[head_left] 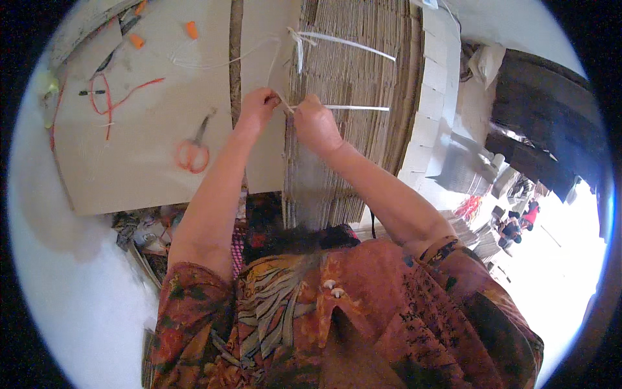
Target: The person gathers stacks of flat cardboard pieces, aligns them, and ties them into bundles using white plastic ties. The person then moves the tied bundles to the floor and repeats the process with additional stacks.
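Note:
A tall stack of flat cardboard pieces lies in front of me, its many edges showing. White string runs across the stack to my hands. My left hand is closed in a pinch on a light string at the stack's left edge. On the stack itself rests my right hand, fingers closed on the same string where the strands meet. Farther off, a second white string crosses the stack and ends in a knot. Some fingertips are hidden.
Left of the stack is a pale board carrying orange-handled scissors, a tangle of red string and small orange pieces. A loose white string trails over it. At the right lies a dark covered pile.

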A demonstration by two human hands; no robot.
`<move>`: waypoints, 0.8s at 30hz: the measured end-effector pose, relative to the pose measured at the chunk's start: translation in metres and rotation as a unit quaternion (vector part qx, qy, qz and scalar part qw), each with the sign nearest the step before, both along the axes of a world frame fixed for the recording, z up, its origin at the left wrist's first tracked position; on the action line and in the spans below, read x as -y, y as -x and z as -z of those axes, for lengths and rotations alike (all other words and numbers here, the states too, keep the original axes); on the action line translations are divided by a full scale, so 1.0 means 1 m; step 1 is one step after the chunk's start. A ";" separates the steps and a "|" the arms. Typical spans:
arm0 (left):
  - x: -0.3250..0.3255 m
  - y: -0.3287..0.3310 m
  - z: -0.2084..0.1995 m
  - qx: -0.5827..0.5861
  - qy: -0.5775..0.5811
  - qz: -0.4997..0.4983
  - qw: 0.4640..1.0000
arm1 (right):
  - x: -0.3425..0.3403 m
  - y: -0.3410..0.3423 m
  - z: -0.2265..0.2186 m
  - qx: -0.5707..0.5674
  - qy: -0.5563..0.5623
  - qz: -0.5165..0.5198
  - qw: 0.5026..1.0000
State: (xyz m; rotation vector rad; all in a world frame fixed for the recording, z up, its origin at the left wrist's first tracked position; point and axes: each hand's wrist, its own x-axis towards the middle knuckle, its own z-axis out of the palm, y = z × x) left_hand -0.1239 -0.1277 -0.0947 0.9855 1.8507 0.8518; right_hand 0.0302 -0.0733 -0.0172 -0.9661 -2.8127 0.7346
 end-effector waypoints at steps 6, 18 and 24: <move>0.108 0.047 0.003 -0.305 0.038 -0.160 0.938 | 0.002 -0.011 -0.018 -0.169 0.121 0.141 0.968; 0.175 0.077 0.016 0.067 0.219 -0.211 0.950 | 0.078 0.004 -0.030 -0.130 0.426 0.147 0.883; 0.128 0.007 -0.092 0.269 0.116 -0.114 0.949 | 0.080 0.008 -0.028 -0.118 0.531 0.174 0.821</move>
